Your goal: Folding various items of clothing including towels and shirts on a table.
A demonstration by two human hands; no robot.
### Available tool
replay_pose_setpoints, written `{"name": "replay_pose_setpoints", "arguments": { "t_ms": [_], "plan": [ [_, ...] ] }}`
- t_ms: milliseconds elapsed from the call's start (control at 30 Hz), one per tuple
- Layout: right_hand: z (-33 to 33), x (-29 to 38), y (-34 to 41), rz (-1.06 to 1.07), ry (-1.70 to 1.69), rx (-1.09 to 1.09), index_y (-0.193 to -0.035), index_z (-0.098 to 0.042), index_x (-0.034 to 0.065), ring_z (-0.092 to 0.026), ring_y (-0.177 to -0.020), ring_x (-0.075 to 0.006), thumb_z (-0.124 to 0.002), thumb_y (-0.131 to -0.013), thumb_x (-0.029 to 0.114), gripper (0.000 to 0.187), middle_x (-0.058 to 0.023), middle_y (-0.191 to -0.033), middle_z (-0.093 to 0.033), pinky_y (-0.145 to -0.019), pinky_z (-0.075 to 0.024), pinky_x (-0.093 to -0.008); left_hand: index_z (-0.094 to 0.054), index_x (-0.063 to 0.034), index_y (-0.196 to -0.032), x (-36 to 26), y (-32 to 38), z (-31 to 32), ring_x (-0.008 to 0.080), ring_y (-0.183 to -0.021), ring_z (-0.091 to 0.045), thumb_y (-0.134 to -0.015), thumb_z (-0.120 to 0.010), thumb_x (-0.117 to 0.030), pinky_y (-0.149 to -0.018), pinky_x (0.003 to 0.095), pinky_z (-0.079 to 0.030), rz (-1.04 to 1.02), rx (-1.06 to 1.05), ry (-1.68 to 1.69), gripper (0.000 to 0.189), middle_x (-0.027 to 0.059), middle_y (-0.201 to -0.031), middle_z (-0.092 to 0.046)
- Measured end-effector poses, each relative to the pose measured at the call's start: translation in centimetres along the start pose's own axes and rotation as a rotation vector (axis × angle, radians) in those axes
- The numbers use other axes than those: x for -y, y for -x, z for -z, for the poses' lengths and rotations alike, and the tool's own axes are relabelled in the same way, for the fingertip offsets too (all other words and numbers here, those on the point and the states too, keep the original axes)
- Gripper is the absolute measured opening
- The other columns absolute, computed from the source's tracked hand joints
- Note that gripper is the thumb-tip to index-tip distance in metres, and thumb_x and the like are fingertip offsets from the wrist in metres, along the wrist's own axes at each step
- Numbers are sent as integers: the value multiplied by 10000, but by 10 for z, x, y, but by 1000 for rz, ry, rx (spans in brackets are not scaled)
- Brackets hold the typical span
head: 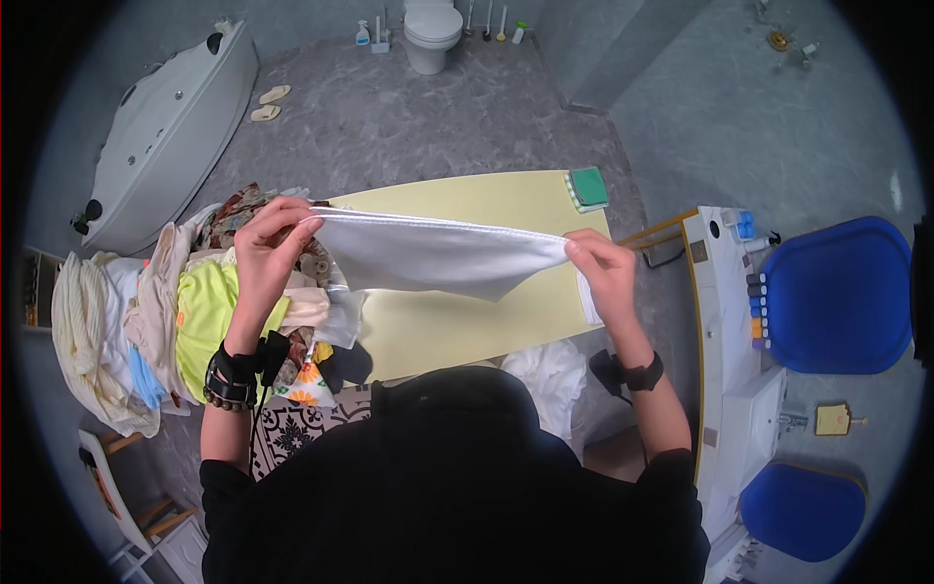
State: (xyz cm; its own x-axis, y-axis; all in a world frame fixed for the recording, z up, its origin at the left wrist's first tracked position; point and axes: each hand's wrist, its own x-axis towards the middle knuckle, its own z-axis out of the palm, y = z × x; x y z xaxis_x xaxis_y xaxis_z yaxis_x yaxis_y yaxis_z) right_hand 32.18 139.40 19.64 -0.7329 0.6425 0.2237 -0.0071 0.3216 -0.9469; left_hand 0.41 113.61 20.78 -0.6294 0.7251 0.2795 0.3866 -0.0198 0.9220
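Observation:
A white cloth (430,255) hangs stretched between my two hands, its hemmed upper edge pulled nearly straight. My left hand (273,233) pinches one upper corner between thumb and fingers. At the opposite corner my right hand (604,266) grips the edge the same way. The lower part of the cloth droops over a pale yellow table (438,339). A heap of clothes lies at the left end of the table, with a lime-yellow garment (208,306) close to my left wrist. Partly hidden by my right hand is a folded white cloth (587,299) at the table's right edge.
Folded green cloths (587,188) sit at the table's far right corner. White fabric (547,376) lies bunched near my body. A vanity counter (722,306) with bottles and a basin stands to the right. Beyond the table are a bathtub (168,139), slippers (266,113) and a toilet (432,33).

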Motion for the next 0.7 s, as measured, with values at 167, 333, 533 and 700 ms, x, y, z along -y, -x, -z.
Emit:
{"name": "replay_pose_setpoints", "arguments": {
  "t_ms": [167, 333, 533, 700],
  "plan": [
    [-5, 3, 6, 0, -97, 31, -928, -690, -69, -595, -862, -132, -668, -864, -20, 83, -101, -962, -661, -743, -467, -242, -697, 55, -899, -6, 4, 10, 70, -780, -553, -847, -691, 12, -644, 190, -432, -38, -25, 33, 68, 46, -945, -627],
    [-7, 11, 6, 12, -139, 65, -957, -685, -57, -611, -923, -157, -681, -832, -68, 126, -125, -1003, -653, -822, -506, -277, -696, 54, -904, -8, 7, 16, 75, -784, -560, -841, -696, 25, -663, 192, -445, -47, -60, 55, 69, 49, -958, -632],
    [-9, 11, 4, -32, -103, 52, -969, -672, -57, -626, -945, -157, -682, -843, -52, 126, -119, -1026, -659, -864, -513, -276, -694, 57, -899, -9, 8, 20, 82, -817, -579, -843, -694, 25, -699, 199, -466, -55, -102, 23, 64, 57, -962, -647],
    [-6, 10, 0, -98, -154, -30, -947, -676, -54, -639, -933, -139, -678, -835, -71, 114, -123, -1031, -668, -869, -516, -263, -697, 56, -897, -16, 2, 17, 84, -817, -585, -838, -693, 31, -702, 202, -471, -69, -75, -12, 65, 64, -965, -657]
  ]
}}
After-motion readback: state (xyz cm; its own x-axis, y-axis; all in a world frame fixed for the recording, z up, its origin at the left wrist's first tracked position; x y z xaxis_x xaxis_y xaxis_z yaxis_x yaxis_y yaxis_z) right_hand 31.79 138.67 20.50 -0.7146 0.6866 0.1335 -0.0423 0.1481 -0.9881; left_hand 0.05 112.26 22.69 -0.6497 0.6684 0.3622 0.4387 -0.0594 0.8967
